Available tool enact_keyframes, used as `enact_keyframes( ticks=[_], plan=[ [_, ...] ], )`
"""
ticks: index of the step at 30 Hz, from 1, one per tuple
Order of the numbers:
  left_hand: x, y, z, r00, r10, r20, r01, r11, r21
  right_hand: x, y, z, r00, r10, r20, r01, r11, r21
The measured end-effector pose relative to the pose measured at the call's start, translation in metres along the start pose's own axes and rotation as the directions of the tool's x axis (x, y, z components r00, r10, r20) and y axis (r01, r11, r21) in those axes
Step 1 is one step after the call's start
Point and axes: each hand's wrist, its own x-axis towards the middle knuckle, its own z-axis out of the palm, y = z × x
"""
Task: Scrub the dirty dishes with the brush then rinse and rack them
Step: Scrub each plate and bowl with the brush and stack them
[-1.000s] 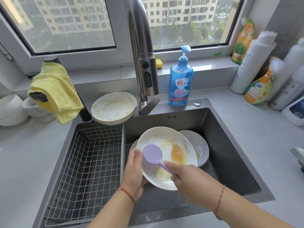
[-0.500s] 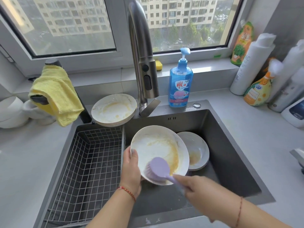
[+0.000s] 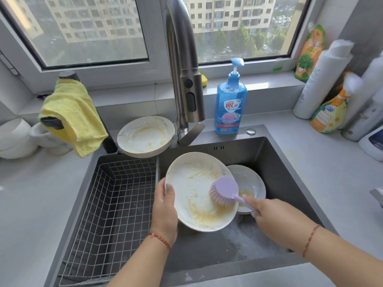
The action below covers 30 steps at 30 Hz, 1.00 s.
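My left hand (image 3: 164,210) grips the left rim of a white plate (image 3: 194,191) smeared with yellow residue, held tilted over the dark sink (image 3: 290,172). My right hand (image 3: 275,219) holds the handle of a lilac dish brush (image 3: 224,190), whose bristles press on the plate's right side. Another dirty plate (image 3: 251,181) lies in the sink behind the brush. A stack of dirty plates (image 3: 145,135) sits on the sink's back edge, left of the faucet. A wire rack basket (image 3: 116,204) fills the left part of the sink and holds no dishes.
A tall steel faucet (image 3: 182,69) rises behind the sink. Blue dish soap (image 3: 231,102) stands right of it. A yellow cloth (image 3: 72,114) hangs at the left, with white bowls (image 3: 14,139) beyond. Bottles (image 3: 329,96) crowd the right counter corner.
The brush has swept from the plate's left side, down across the bottom, to its right side. The orange stain is smeared into yellow residue. My left hand still holds the plate.
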Motion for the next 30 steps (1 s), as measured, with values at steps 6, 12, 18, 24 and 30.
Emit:
enact_keyframes(
  ticks=[6, 12, 18, 24, 30],
  plan=[
    [0.006, 0.002, 0.000, 0.999, 0.028, -0.019, -0.028, 0.999, 0.025, -0.025, -0.027, -0.002, 0.951, -0.093, 0.294, -0.045, 0.900, 0.433],
    [0.006, 0.005, -0.002, 1.000, 0.017, 0.009, -0.017, 0.999, 0.041, -0.026, -0.024, 0.000, 0.946, -0.133, 0.297, -0.061, 0.824, 0.563],
    [0.006, 0.006, -0.004, 0.998, -0.054, 0.030, 0.055, 0.998, -0.010, -0.003, 0.011, -0.009, 0.998, 0.054, -0.012, -0.049, 0.958, 0.284],
    [-0.008, 0.004, 0.016, 0.965, -0.188, 0.186, 0.199, 0.979, -0.046, 0.028, -0.027, 0.000, 0.962, -0.075, -0.264, 0.057, 0.995, -0.076],
    [-0.007, 0.003, 0.012, 0.950, -0.207, 0.232, 0.233, 0.969, -0.088, 0.034, -0.047, 0.018, 0.955, -0.183, -0.235, 0.209, 0.974, 0.090]
  ],
)
